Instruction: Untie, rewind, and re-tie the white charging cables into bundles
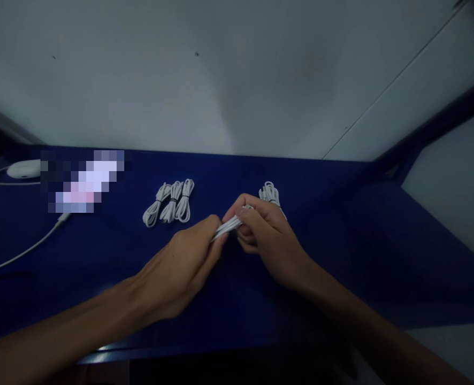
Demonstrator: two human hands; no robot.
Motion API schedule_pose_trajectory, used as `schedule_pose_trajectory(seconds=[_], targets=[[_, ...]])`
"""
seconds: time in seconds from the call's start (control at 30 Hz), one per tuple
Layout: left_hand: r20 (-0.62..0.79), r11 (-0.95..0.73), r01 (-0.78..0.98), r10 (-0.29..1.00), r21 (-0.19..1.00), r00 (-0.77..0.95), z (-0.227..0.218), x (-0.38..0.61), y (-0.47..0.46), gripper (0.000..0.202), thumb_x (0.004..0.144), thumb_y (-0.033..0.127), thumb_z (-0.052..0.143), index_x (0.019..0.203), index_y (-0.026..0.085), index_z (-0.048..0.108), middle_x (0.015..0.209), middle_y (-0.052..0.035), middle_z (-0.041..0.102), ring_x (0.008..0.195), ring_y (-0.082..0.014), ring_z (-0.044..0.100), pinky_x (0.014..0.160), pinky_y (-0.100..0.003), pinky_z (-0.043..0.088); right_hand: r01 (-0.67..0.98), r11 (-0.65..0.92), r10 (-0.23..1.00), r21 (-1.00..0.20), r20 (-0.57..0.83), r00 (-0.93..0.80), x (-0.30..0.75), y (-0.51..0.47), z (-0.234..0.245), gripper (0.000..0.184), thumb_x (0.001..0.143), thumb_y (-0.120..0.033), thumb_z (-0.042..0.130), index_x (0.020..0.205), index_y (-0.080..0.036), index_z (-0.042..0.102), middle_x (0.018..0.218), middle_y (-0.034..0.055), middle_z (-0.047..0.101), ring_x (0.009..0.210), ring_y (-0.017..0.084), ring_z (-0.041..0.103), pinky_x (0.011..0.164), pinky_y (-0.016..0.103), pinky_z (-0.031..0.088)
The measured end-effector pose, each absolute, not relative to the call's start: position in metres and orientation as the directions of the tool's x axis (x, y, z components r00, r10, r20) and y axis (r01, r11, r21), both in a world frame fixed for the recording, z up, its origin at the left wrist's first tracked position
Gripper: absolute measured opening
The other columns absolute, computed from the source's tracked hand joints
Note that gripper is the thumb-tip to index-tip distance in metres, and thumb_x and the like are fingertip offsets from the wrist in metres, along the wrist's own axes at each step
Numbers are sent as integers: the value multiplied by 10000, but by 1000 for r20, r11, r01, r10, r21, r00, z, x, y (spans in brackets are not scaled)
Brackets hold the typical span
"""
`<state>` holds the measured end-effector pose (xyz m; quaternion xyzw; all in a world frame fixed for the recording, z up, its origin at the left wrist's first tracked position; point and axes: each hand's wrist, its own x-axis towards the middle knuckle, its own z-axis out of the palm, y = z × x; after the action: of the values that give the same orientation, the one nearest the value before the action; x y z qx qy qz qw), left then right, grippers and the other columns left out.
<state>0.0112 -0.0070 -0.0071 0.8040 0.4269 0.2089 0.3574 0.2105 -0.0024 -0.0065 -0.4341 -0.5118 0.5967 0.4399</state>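
Observation:
A folded white cable point(228, 226) stretches between my two hands above the blue table. My left hand point(184, 262) is closed on its near end, thumb on top. The far end sits in my right hand point(267, 232), pinched between thumb and curled fingers. Whether a tie is round this cable is hidden by the fingers. Just behind my right hand lies a coiled white cable bundle point(270, 193) with a dark tie, partly covered by the hand. Left of centre, three more tied bundles point(173, 202) lie side by side.
On the left, a blurred-out bright object point(86, 182) has a white cord point(36, 248) plugged into it. A white rounded device point(23, 169) with its own cord lies behind it. A pale wall panel point(221, 96) rises along the back edge of the blue table point(112, 256).

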Motion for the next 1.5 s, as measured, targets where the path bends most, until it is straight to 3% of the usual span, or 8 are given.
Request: schedule_pose_trajectory(seconds=[0.23,0.37,0.47,0.57,0.8,0.93,1.1,1.5], targets=[[-69,-201,405,824,892,562,4,16,-11,394,1187,496,380,942,231,539,768,26,543,639,-161,458,580,-310,385,-64,-12,971,-998,4,-239,213,0,-5,259,1082,-266,601,839,-225,678,635,-66,399,532,111,258,474,259,228],[-201,132,161,802,978,562,5,16,-14,426,1155,562,480,888,230,506,736,48,394,615,-139,314,522,-273,299,-97,58,965,-994,81,-249,213,0,-2,289,1082,-416,696,858,-235,672,683,-56,455,554,113,295,489,271,253],[-294,383,-7,720,924,628,4,14,-12,433,1137,551,537,851,235,457,720,61,316,583,-123,234,489,-262,217,-85,142,963,-986,157,-218,212,-1,-1,276,1039,-453,775,889,-239,686,703,-52,506,567,113,357,511,271,314],[-314,475,-30,626,879,714,8,13,-10,458,1142,541,521,817,231,431,704,58,312,573,-118,234,482,-254,205,-45,214,961,-976,219,-169,210,-4,-1,210,1013,-420,809,948,-248,707,722,-46,554,583,123,427,529,274,366],[-366,693,-51,440,719,820,19,19,-11,426,1085,460,615,782,225,429,674,75,258,539,-91,170,426,-197,150,99,414,908,-905,404,-111,210,-7,-5,365,1035,-267,740,735,-232,535,652,-55,468,578,121,387,544,295,326],[-352,681,-45,432,730,831,16,19,-8,435,1087,461,591,766,225,416,671,69,258,543,-97,180,427,-209,152,153,441,895,-884,420,-153,212,-6,-4,385,1082,-232,645,714,-225,529,651,-48,473,577,121,394,553,309,317],[-332,629,-14,429,777,840,15,14,-5,456,1140,475,519,778,222,410,688,60,273,567,-109,208,458,-229,180,178,453,889,-874,427,-166,213,-6,-5,432,1072,-275,686,685,-223,503,618,-53,457,551,111,375,528,301,296],[-254,686,-132,431,716,866,6,16,-5,437,1174,484,445,828,218,442,707,69,311,528,-85,199,410,-157,213,136,562,825,-816,543,-155,211,-1,-9,431,1073,-162,627,702,-218,414,629,-79,381,541,80,311,501,248,290]])
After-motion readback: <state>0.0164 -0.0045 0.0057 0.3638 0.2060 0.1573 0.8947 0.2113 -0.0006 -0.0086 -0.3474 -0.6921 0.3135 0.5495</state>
